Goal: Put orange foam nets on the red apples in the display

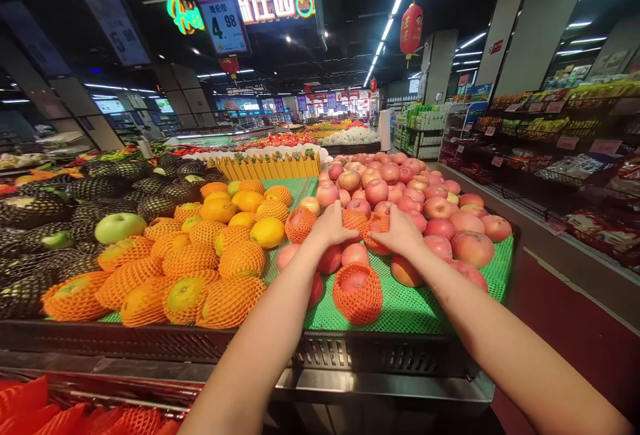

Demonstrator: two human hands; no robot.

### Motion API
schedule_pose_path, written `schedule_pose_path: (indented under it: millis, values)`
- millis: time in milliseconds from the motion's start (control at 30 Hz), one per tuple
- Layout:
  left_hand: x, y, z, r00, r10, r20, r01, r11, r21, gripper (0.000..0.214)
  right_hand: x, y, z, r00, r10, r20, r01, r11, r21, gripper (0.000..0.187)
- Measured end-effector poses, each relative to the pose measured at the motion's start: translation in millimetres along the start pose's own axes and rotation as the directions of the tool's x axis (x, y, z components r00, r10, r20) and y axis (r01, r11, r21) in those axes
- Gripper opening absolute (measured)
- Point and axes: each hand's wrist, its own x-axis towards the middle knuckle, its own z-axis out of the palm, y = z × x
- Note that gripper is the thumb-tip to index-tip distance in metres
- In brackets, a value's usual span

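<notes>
My left hand (330,227) reaches into the apple pile, its thumb and fingers curved about an apple in a red foam net (354,220). Close beside it, my right hand (401,231) grips another netted apple (375,232), thumb on the near side. Both hands' far fingertips are partly hidden. Nearer to me, a single apple in a red foam net (357,293) rests on the green mesh mat (400,313). Bare apples (472,248) lie around and behind both hands.
Oranges in orange foam nets (190,258) fill the left of the stand, with dark-netted melons (30,215) beyond. A black crate edge (200,347) runs along the front. Red foam nets (60,415) lie at lower left. Snack shelves (565,148) line the right aisle.
</notes>
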Motion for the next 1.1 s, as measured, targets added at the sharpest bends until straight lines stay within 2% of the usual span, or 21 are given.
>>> schedule_pose_path:
  millis: [67, 167, 233, 300, 367, 433, 533, 633, 733, 833, 900, 1000, 1100]
  values:
    - [0.3, 3.1, 2.8, 0.999, 0.032, -0.02, -0.032, 0.999, -0.007, 0.086, -0.7, 2.1, -1.8, 0.998, -0.06, 0.004, 0.06, 0.997, -0.043, 0.078]
    - [-0.4, 7.9, 4.0, 0.995, 0.103, -0.014, -0.104, 0.994, -0.019, 0.08, 0.5, 6.1, -2.5, 0.98, -0.069, 0.186, 0.083, 0.994, -0.067, 0.1]
    - [-0.7, 9.9, 3.9, 0.992, 0.125, -0.018, -0.126, 0.991, -0.044, 0.078, 2.4, 7.7, -1.5, 0.969, -0.067, 0.237, 0.088, 0.993, -0.079, 0.1]
    - [-0.5, 10.6, 4.5, 0.996, 0.065, -0.061, -0.07, 0.995, -0.077, 0.081, 4.3, 8.1, -0.3, 0.974, -0.074, 0.216, 0.092, 0.993, -0.078, 0.09]
    - [0.2, 10.4, 6.2, 0.991, -0.054, -0.12, 0.041, 0.992, -0.115, 0.083, 5.3, 7.3, 0.4, 0.979, -0.061, 0.193, 0.076, 0.995, -0.069, 0.084]
    - [0.9, 9.7, 8.6, 0.978, -0.155, -0.137, 0.134, 0.98, -0.148, 0.08, 4.7, 5.8, 0.0, 0.983, -0.032, 0.182, 0.045, 0.997, -0.068, 0.09]
    - [1.5, 9.7, 12.0, 0.977, -0.187, -0.098, 0.171, 0.973, -0.153, 0.068, 1.7, 4.4, -2.4, 0.984, -0.017, 0.18, 0.035, 0.995, -0.097, 0.105]
    - [1.8, 12.0, 12.4, 0.983, -0.138, -0.12, 0.127, 0.987, -0.094, 0.061, 0.2, 6.5, -5.3, 0.974, -0.027, 0.224, 0.053, 0.992, -0.112, 0.112]
    - [1.3, 14.8, 8.8, 0.988, -0.022, -0.156, 0.024, 1.0, 0.015, 0.062, 2.7, 12.1, -6.9, 0.96, -0.029, 0.28, 0.052, 0.996, -0.073, 0.118]
    - [0.3, 15.4, 4.0, 0.985, 0.138, -0.102, -0.125, 0.984, 0.127, 0.073, 6.4, 16.9, -6.6, 0.949, -0.036, 0.313, 0.052, 0.998, -0.043, 0.121]
    - [-0.2, 14.0, 1.9, 0.978, 0.204, -0.05, -0.193, 0.966, 0.17, 0.077, 7.5, 17.5, -5.3, 0.949, -0.041, 0.312, 0.056, 0.998, -0.04, 0.123]
    - [-0.4, 9.1, -0.8, 0.973, 0.232, -0.01, -0.226, 0.956, 0.185, 0.075, 6.4, 14.4, -2.6, 0.953, -0.097, 0.287, 0.116, 0.992, -0.049, 0.118]
    - [-1.1, 3.2, -6.1, 0.967, 0.256, 0.002, -0.254, 0.955, 0.151, 0.068, 3.9, 9.3, -0.7, 0.941, -0.203, 0.273, 0.237, 0.967, -0.099, 0.101]
